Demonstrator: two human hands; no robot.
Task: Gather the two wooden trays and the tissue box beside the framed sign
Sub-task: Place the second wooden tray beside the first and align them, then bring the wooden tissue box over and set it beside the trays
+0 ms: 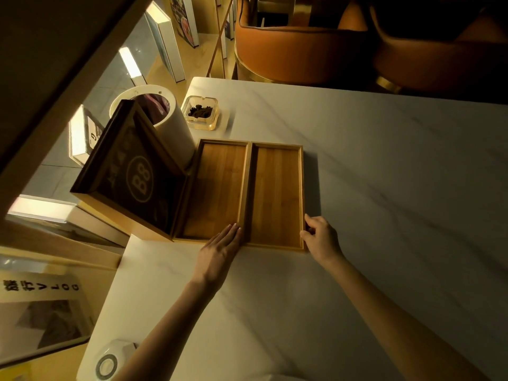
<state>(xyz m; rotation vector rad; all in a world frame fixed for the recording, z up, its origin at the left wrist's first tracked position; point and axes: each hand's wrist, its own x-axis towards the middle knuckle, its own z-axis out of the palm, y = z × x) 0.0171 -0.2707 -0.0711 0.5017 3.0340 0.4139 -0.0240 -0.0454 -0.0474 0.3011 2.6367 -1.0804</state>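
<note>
Two shallow wooden trays lie side by side on the white marble table [384, 188]. The left tray [217, 188] touches the dark framed sign [132, 174] marked "B8", which leans at the table's left edge. The right tray [277, 193] presses against the left one. My left hand [220, 251] lies flat, fingertips on the near edge where the trays meet. My right hand [321, 237] pinches the near right corner of the right tray. A white cylindrical container [165, 116], with something purple inside, stands behind the sign. I see no box-shaped tissue box.
A clear glass ashtray [202, 112] with dark residue sits behind the trays. A round white object [110, 361] lies at the near left table corner. Orange chairs [302, 42] stand beyond the far edge. Mirrored panels and posters fill the left side.
</note>
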